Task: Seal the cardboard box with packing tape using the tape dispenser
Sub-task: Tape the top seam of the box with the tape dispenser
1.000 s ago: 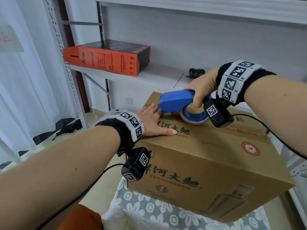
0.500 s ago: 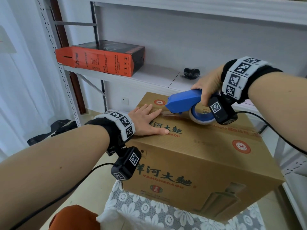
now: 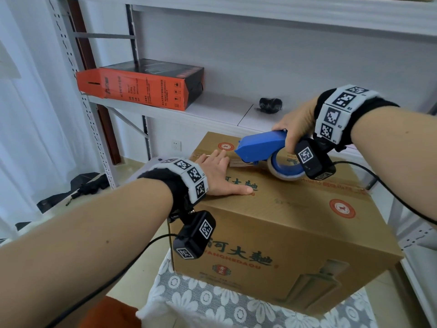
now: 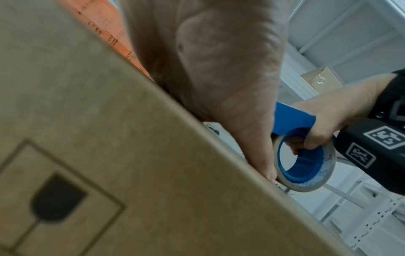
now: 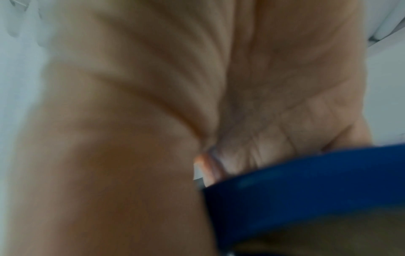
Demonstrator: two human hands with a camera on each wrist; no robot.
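Sitting squarely on a stool or small table draped in floral lace cloth (image 3: 212,301): the box (image 3: 283,223), flaps down, top seam running left to right under both hands. Likely raised like this to bring the seam within easy reach.

Pressing flat on the near-left part of the lid: the left hand (image 3: 220,176), fingers straight and spread, thumb lying along the printed characters, gripping nothing. Probably pinning the flaps level and stopping the box from sliding under the pull of the tape.

Wrapping around the handle of the blue dispenser (image 3: 262,146): the right hand (image 3: 295,124), fingers curling through the roll's hollow core in the left wrist view, thumb on top. Tilting nose-down toward the left end of the seam, roll (image 3: 285,168) touching or nearly touching the lid, a short strip of clear tape (image 3: 238,163) already lying between nose and left fingers. Judging by this, taping only just beginning, most of the seam to the right showing older tape remains.

Showing little in the right wrist view beyond blurred palm and blue plastic.

Standing behind: grey metal shelving (image 3: 165,112) carrying an orange carton (image 3: 142,87) and a small black object (image 3: 270,105). Hanging at far left, white curtain; lying on the tiled floor, dark items, too unclear to identify.
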